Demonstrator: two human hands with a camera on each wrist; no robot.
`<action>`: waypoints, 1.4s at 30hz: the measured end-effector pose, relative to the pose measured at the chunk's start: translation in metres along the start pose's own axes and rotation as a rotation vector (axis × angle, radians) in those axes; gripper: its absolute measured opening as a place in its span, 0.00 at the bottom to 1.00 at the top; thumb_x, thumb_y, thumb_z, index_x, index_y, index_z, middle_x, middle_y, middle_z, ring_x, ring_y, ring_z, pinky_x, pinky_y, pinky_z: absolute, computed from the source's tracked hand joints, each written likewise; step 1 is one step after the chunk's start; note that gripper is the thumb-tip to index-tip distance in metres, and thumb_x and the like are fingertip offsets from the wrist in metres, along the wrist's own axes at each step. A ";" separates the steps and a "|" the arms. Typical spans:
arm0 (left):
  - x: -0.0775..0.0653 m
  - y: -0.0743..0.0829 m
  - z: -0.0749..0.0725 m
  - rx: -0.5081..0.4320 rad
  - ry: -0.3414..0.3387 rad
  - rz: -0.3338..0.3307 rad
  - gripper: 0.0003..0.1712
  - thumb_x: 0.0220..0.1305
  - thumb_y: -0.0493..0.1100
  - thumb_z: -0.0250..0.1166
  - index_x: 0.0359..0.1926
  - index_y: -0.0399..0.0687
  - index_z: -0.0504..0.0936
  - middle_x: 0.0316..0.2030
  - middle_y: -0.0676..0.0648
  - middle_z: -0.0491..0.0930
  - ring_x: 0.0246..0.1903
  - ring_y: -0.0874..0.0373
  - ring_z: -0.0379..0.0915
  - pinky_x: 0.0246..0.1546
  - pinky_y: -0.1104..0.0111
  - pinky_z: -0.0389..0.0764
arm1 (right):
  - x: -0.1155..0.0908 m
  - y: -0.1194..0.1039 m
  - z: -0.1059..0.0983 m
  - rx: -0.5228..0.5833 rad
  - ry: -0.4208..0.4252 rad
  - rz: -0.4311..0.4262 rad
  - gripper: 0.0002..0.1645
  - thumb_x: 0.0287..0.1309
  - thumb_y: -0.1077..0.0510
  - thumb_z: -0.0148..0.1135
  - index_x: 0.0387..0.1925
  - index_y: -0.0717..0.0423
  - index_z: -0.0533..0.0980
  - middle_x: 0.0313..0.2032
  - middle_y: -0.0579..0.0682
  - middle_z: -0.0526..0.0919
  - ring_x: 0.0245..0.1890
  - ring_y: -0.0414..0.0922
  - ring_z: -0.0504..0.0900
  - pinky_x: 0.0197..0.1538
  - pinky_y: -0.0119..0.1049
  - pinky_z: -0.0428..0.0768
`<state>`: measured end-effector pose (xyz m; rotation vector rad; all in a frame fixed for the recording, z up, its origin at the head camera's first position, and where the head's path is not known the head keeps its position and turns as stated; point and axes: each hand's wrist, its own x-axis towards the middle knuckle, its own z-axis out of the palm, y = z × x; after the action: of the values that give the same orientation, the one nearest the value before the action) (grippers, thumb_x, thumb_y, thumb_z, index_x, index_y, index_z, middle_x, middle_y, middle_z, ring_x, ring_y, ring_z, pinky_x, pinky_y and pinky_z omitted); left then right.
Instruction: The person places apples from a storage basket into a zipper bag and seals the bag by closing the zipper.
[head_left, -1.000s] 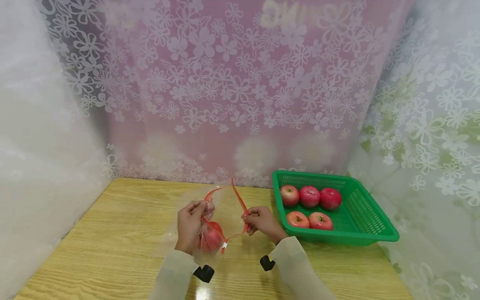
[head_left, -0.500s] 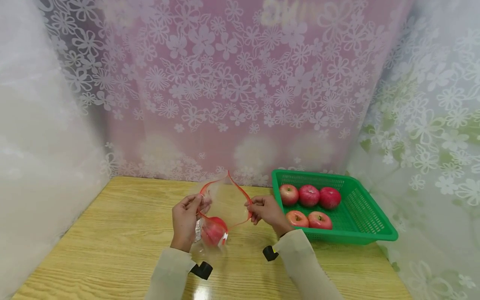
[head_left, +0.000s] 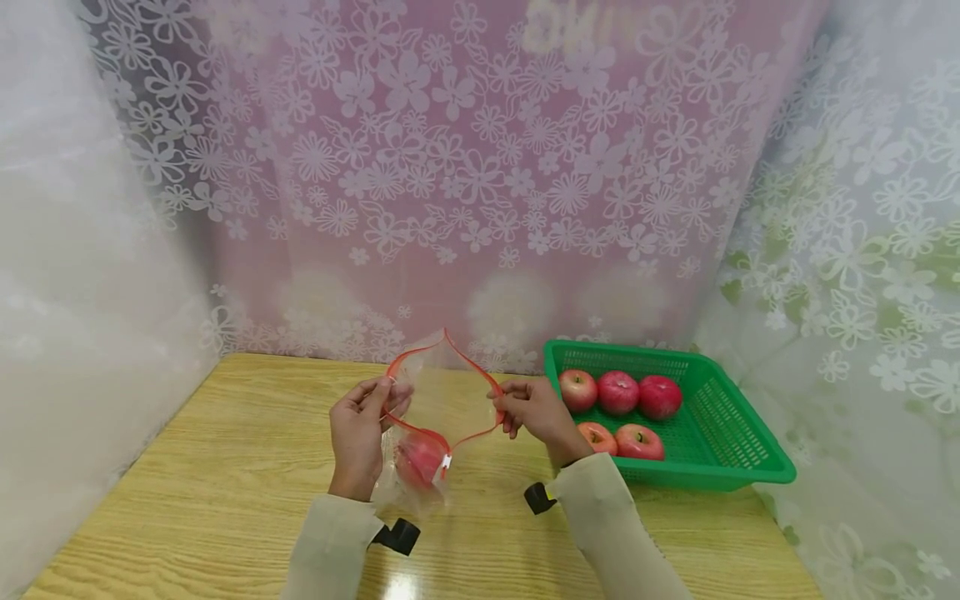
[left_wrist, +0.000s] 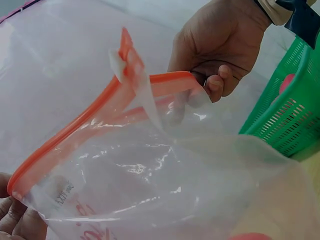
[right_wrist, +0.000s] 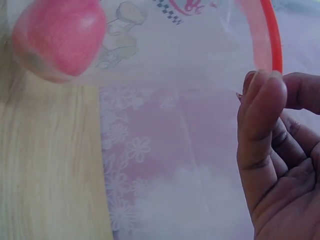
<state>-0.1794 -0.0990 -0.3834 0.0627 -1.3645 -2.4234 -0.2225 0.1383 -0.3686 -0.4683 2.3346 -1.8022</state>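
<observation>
Between both hands a clear zip bag [left_wrist: 150, 165] with an orange zip edge is spread wide at its mouth. My left hand [head_left: 358, 435] pinches the near-left side of that edge, and my right hand [head_left: 538, 414] pinches the right side between thumb and fingers. Inside the bag a red apple [head_left: 420, 460] lies low, seen through the plastic; the right wrist view shows the apple [right_wrist: 62, 37] through the film too. A white slider [head_left: 446, 461] sits at the near end of the zip. Printed writing and drawings mark the bag's side.
A green plastic basket [head_left: 720, 477] stands to the right on the wooden table [head_left: 187, 483], close beside my right wrist. Several apples [head_left: 618, 392] lie in its left part. Flowered sheeting [head_left: 480, 208] rises behind the table and along both sides.
Both hands have shifted, the left one to the left and up, so the bag's mouth is wider. The bag and its apple have moved slightly left and up. The basket stays put.
</observation>
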 end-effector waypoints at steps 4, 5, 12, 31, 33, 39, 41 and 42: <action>-0.002 0.004 0.001 0.009 0.014 0.016 0.14 0.68 0.37 0.60 0.43 0.25 0.77 0.27 0.50 0.86 0.32 0.58 0.85 0.38 0.65 0.84 | -0.002 -0.007 0.000 -0.017 -0.004 -0.030 0.13 0.64 0.65 0.57 0.45 0.71 0.79 0.22 0.53 0.81 0.16 0.40 0.76 0.22 0.33 0.81; -0.002 0.005 0.001 0.012 0.018 0.020 0.15 0.68 0.38 0.60 0.43 0.24 0.77 0.27 0.50 0.86 0.32 0.58 0.85 0.38 0.65 0.84 | -0.002 -0.008 0.000 -0.016 -0.003 -0.030 0.13 0.63 0.65 0.57 0.45 0.71 0.79 0.23 0.55 0.82 0.16 0.40 0.76 0.22 0.33 0.81; -0.006 0.010 0.002 0.013 0.040 0.038 0.14 0.68 0.38 0.60 0.43 0.26 0.78 0.27 0.50 0.86 0.32 0.58 0.85 0.37 0.66 0.84 | -0.004 -0.008 0.001 -0.005 -0.002 -0.029 0.13 0.63 0.64 0.59 0.45 0.71 0.79 0.22 0.53 0.82 0.16 0.40 0.76 0.22 0.34 0.81; -0.009 -0.004 0.009 0.045 0.010 -0.022 0.18 0.67 0.40 0.61 0.46 0.24 0.77 0.30 0.48 0.87 0.33 0.57 0.85 0.39 0.66 0.83 | -0.005 0.007 -0.006 0.026 -0.007 -0.016 0.14 0.65 0.63 0.58 0.46 0.70 0.78 0.21 0.50 0.80 0.18 0.40 0.77 0.22 0.32 0.80; -0.008 -0.004 0.009 0.045 0.013 -0.029 0.17 0.68 0.40 0.61 0.46 0.25 0.77 0.31 0.48 0.87 0.33 0.58 0.85 0.39 0.66 0.83 | -0.004 0.007 -0.006 0.028 -0.007 -0.019 0.14 0.65 0.63 0.58 0.46 0.71 0.78 0.22 0.50 0.80 0.18 0.41 0.77 0.23 0.32 0.81; -0.008 -0.005 0.009 0.050 0.015 -0.047 0.16 0.68 0.40 0.61 0.45 0.27 0.77 0.30 0.49 0.87 0.33 0.58 0.85 0.39 0.66 0.83 | -0.005 0.007 -0.006 0.053 -0.009 -0.015 0.15 0.65 0.63 0.58 0.47 0.72 0.77 0.22 0.51 0.80 0.18 0.40 0.77 0.23 0.32 0.81; -0.008 -0.005 0.010 0.047 0.015 -0.050 0.16 0.67 0.40 0.61 0.45 0.27 0.77 0.30 0.49 0.87 0.33 0.57 0.85 0.39 0.66 0.83 | -0.005 0.006 -0.007 0.062 -0.009 -0.012 0.15 0.65 0.63 0.58 0.47 0.72 0.77 0.22 0.51 0.80 0.18 0.40 0.77 0.23 0.32 0.82; -0.008 -0.005 0.010 0.045 0.015 -0.051 0.16 0.67 0.40 0.61 0.45 0.27 0.77 0.30 0.49 0.87 0.33 0.57 0.85 0.39 0.66 0.83 | -0.005 0.006 -0.007 0.065 -0.009 -0.011 0.15 0.65 0.63 0.58 0.47 0.72 0.77 0.22 0.51 0.80 0.18 0.40 0.77 0.24 0.32 0.82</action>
<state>-0.1754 -0.0859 -0.3836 0.1281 -1.4278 -2.4287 -0.2209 0.1476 -0.3733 -0.4796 2.2640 -1.8701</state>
